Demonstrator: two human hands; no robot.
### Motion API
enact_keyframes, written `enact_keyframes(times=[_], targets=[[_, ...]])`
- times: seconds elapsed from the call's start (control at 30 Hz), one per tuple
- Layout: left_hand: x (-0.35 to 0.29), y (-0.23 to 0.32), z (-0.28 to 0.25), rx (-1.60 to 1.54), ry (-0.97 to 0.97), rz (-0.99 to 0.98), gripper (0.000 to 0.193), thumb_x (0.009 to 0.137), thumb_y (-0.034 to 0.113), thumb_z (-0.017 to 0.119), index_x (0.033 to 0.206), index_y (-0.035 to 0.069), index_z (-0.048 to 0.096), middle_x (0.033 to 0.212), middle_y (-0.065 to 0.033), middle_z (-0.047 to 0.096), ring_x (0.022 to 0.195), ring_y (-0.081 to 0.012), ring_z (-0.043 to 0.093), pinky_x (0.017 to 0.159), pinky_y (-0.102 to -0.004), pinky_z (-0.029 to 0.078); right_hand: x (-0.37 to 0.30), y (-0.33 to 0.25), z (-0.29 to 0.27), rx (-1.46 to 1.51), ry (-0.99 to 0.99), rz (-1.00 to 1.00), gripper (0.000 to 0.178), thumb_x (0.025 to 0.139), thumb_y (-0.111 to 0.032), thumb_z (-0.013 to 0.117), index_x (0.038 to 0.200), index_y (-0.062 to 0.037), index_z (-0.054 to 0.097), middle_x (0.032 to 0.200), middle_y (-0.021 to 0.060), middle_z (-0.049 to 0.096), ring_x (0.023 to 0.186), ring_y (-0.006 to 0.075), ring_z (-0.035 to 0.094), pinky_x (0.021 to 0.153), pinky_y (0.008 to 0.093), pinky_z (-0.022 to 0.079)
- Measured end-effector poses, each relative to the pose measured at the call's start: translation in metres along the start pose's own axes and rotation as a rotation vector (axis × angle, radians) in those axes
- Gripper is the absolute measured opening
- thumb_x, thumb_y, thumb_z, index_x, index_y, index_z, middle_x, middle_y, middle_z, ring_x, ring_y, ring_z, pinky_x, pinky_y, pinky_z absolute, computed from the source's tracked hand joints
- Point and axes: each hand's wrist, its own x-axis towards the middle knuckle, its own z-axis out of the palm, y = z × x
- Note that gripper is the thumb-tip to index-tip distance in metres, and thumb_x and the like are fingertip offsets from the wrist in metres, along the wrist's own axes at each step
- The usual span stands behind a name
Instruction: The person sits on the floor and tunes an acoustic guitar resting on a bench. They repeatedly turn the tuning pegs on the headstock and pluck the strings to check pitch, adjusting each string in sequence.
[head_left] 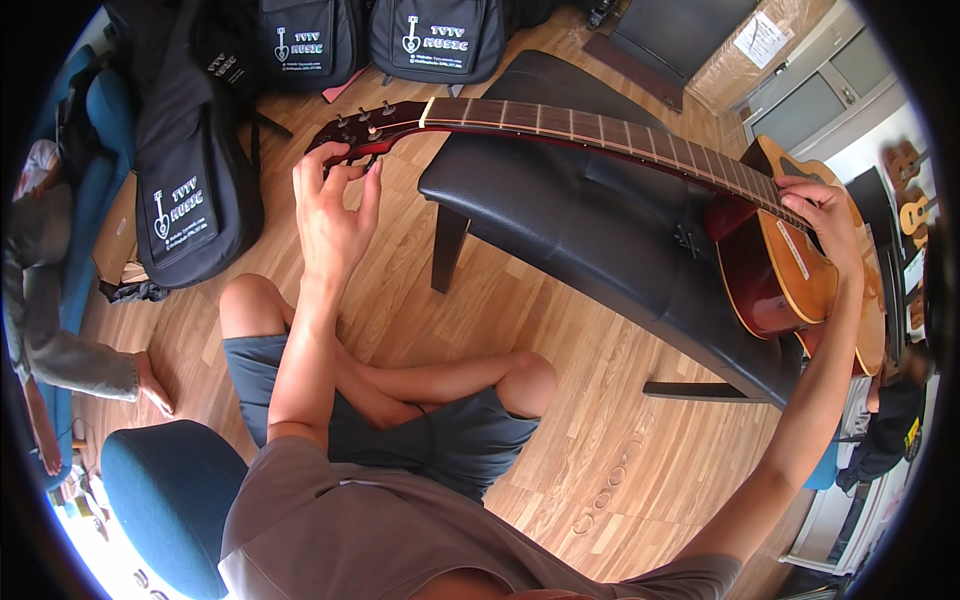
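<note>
An acoustic guitar with an orange-brown top and dark red sides lies across a black padded bench. Its neck points left, and the headstock juts past the bench edge. My left hand is at the headstock, thumb and fingers closed round a tuning peg on its near side. Over the body end of the fretboard, my right hand has its fingers curled and pressed together; what they pinch is too small to tell. Several small dark pins lie on the bench beside the guitar body.
Several thin coiled rings lie on the wooden floor. Black guitar bags stand at the left and back. A blue chair is at lower left. Another person's leg and bare foot show at far left. Small guitars hang at right.
</note>
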Motion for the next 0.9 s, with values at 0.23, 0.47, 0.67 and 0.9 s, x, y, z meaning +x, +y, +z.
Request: enact_keyframes(times=[0.23, 0.47, 0.67, 0.9], targets=[[-0.0010, -0.0024, -0.0013, -0.013, -0.010, -0.008, 0.018, 0.088, 0.013, 0.083, 0.084, 0.001, 0.069, 0.122, -0.0124, 0.063, 0.108, -0.0328, 0.059, 0.088, -0.0437, 0.051, -0.0036, -0.0048, 0.0038, -0.005, -0.014, -0.036, 0.026, 0.090, -0.013, 0.082, 0.106, 0.0064, 0.078, 0.125, 0.0167, 0.075, 0.114, 0.0217, 0.069, 0.101, 0.0340, 0.052], [-0.0005, -0.0008, 0.0016, -0.030, 0.013, -0.027, 0.020, 0.090, 0.014, 0.081, 0.080, 0.001, 0.069, 0.126, -0.0122, 0.064, 0.112, -0.0334, 0.058, 0.093, -0.0444, 0.049, -0.0032, -0.0027, 0.0006, -0.004, -0.030, -0.032, 0.025, 0.090, -0.011, 0.082, 0.108, 0.0063, 0.078, 0.127, 0.0172, 0.074, 0.119, 0.0238, 0.068, 0.103, 0.0351, 0.052], [-0.0026, -0.0009, 0.0034, -0.011, 0.020, -0.056, 0.021, 0.093, 0.018, 0.079, 0.080, 0.003, 0.071, 0.129, -0.0115, 0.063, 0.119, -0.0329, 0.055, 0.101, -0.0459, 0.043, -0.0036, -0.0033, 0.0020, 0.011, -0.030, -0.025, 0.026, 0.089, -0.011, 0.082, 0.108, 0.0060, 0.078, 0.127, 0.0172, 0.074, 0.119, 0.0240, 0.068, 0.104, 0.0356, 0.052], [-0.0049, -0.0068, 0.0044, -0.020, 0.024, -0.054, 0.018, 0.093, 0.018, 0.078, 0.083, 0.004, 0.072, 0.131, -0.0113, 0.062, 0.122, -0.0328, 0.054, 0.102, -0.0462, 0.042, -0.0020, -0.0018, 0.0010, -0.024, -0.034, -0.021, 0.026, 0.089, -0.011, 0.082, 0.108, 0.0066, 0.078, 0.126, 0.0178, 0.074, 0.120, 0.0247, 0.068, 0.103, 0.0357, 0.052]])
